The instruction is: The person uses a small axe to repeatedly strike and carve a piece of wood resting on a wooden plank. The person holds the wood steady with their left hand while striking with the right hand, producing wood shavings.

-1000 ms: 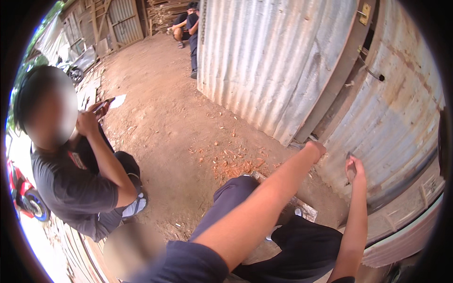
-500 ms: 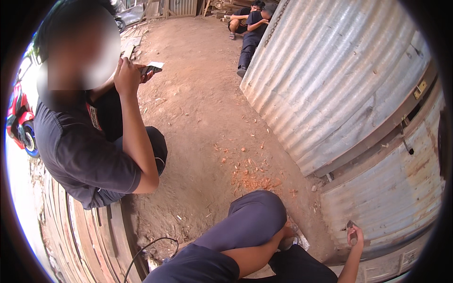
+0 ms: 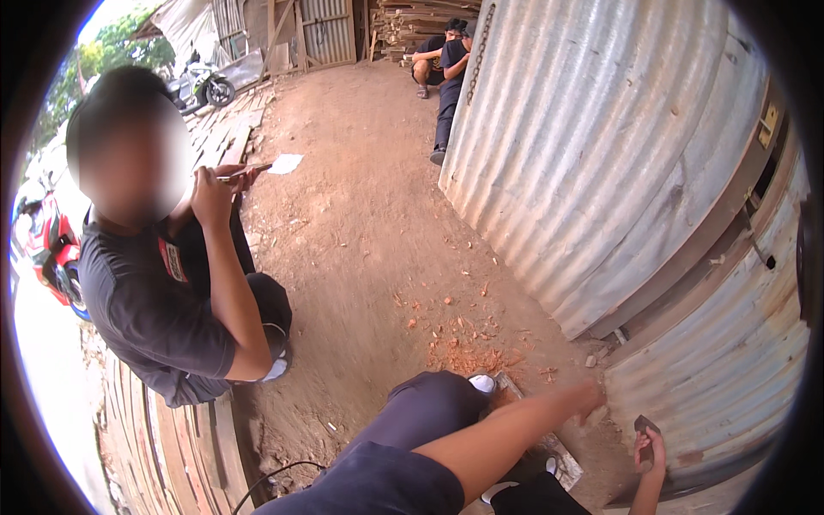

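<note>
My left arm stretches forward over my dark-trousered leg (image 3: 429, 412). At its end my left hand (image 3: 590, 398) is low over the dirt near the foot of the corrugated metal wall (image 3: 704, 378). Motion smears its fingers, so I cannot tell if it holds anything. Off to the right, beside the same wall, my right hand (image 3: 652, 452) is closed around a tool with a dark head (image 3: 645, 424) and a brown handle; its exact kind is unclear. A pale, worn board (image 3: 562, 462) lies on the ground under my left arm. Orange-brown wood chips (image 3: 468, 354) are scattered just beyond it.
At the left a person (image 3: 163, 318) in dark clothes holds a phone-like object and a white paper (image 3: 285, 164). Planks (image 3: 172, 438) lie below them. A black cable (image 3: 275, 472) loops near my leg. Two people (image 3: 446, 64) rest far back by stacked wood. Motorbikes (image 3: 206, 90) stand behind.
My left hand has come out from behind my knee and reached right, toward the wall. My right hand still grips the tool. The view has shifted, showing more of the far yard.
</note>
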The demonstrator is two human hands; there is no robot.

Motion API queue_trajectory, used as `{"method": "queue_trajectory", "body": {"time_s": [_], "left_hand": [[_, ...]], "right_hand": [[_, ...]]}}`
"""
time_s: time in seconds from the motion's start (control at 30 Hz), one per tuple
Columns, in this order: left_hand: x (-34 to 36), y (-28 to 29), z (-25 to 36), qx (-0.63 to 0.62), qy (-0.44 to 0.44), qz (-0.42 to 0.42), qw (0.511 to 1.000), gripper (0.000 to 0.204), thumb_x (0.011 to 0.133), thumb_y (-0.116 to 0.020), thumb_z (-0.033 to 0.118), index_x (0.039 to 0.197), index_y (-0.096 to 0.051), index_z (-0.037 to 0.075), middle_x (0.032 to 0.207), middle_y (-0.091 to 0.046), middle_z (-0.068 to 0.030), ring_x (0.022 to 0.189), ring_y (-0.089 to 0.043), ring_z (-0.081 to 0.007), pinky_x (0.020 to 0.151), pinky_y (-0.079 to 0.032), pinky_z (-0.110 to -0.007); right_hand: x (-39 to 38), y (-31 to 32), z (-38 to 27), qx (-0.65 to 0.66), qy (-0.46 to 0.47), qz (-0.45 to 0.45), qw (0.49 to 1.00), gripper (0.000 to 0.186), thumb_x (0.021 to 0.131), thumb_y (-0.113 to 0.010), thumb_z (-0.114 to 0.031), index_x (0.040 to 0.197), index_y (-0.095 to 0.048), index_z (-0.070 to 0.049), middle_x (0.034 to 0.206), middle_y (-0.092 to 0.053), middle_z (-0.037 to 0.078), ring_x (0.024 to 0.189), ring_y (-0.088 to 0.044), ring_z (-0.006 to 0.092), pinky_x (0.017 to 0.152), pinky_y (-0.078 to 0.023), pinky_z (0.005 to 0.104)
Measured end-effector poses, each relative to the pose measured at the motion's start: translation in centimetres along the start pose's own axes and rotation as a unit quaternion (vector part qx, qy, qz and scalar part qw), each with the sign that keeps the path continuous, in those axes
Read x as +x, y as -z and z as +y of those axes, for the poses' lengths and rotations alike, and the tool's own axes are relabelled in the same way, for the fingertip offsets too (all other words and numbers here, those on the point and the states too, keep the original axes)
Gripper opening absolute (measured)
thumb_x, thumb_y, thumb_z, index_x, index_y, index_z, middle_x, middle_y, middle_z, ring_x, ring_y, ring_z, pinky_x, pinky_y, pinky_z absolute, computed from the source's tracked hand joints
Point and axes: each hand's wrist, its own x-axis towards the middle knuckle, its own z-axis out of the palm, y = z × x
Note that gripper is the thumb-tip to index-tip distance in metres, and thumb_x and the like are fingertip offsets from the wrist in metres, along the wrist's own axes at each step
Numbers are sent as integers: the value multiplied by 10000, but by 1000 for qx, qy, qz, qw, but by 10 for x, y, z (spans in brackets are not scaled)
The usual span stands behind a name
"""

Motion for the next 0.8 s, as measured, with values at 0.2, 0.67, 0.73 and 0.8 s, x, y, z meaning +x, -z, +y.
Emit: {"method": "queue_trajectory", "body": {"time_s": [0.2,0.67,0.73,0.8], "left_hand": [[17,82,-40,60,-186,-159,968,374,705,-859,454,806,-808,97,829,-790,-83,834,-741,-300,763,-567,-467],[-51,-153,17,-592,-235,113,763,287,820,-806,187,1017,-702,6,970,-739,-188,893,-718,-313,771,-547,-436],[-59,-199,11,-522,-133,52,841,346,794,-812,225,1033,-693,4,1052,-739,-198,967,-715,-363,809,-549,-446],[-52,-213,14,-497,-133,97,852,353,764,-815,250,998,-701,13,1050,-735,-208,987,-702,-402,819,-550,-468]], "right_hand": [[-2,-19,90,-261,46,-59,962,416,1053,-640,-459,1165,-588,-62,775,-591,16,610,-548,105,561,-471,277],[-17,-47,225,-465,253,-4,849,502,1087,-528,-491,1110,-631,0,783,-626,120,662,-604,201,579,-486,344],[-12,-45,241,-463,232,-22,855,499,1086,-531,-482,1136,-628,5,794,-628,129,677,-606,209,588,-486,351],[-10,-35,247,-453,233,-20,860,497,1085,-534,-473,1161,-625,10,805,-631,138,691,-608,217,598,-487,359]]}}
